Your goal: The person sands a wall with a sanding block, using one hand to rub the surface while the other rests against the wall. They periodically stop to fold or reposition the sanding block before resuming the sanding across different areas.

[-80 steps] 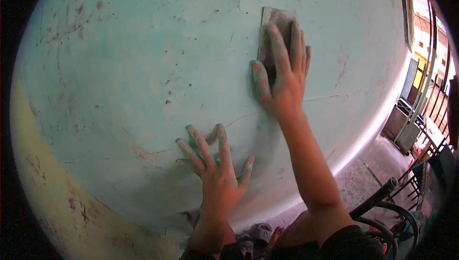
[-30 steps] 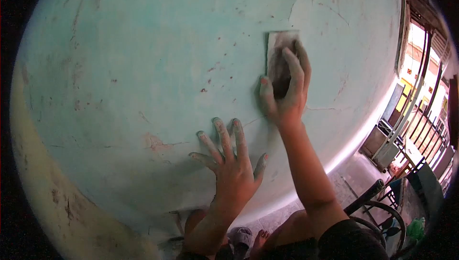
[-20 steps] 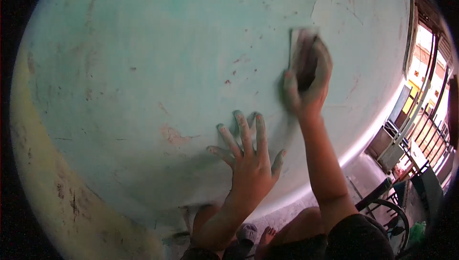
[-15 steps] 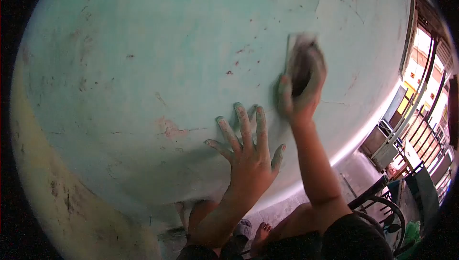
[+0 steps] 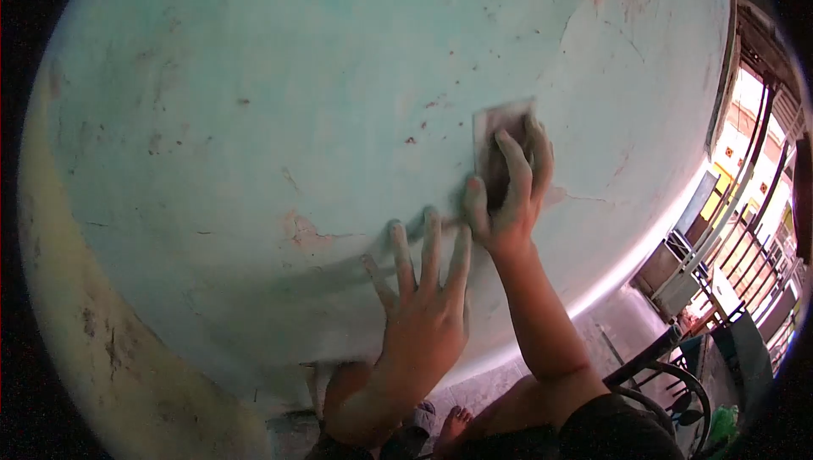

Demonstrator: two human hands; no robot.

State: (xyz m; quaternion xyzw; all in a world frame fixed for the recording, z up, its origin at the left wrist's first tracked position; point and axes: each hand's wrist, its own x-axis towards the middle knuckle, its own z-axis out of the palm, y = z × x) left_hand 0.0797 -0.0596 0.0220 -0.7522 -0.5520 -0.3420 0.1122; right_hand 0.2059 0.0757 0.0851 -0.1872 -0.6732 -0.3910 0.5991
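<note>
Head view: sanding sheet pressed flat against a pale green wall.

Right hand (image 5: 506, 193) spreads its fingers over the sandpaper (image 5: 501, 134), pinning it to the wall (image 5: 254, 104) just above the left hand (image 5: 423, 291), whose open palm braces bare on the paint. Sheet looks thin, light, floppy; likely best held by flat finger pressure across its back, not pinched at an edge. Chair (image 5: 677, 375) stands lower right.

No text, label, brand, number or sign can be read anywhere in the view.
</note>
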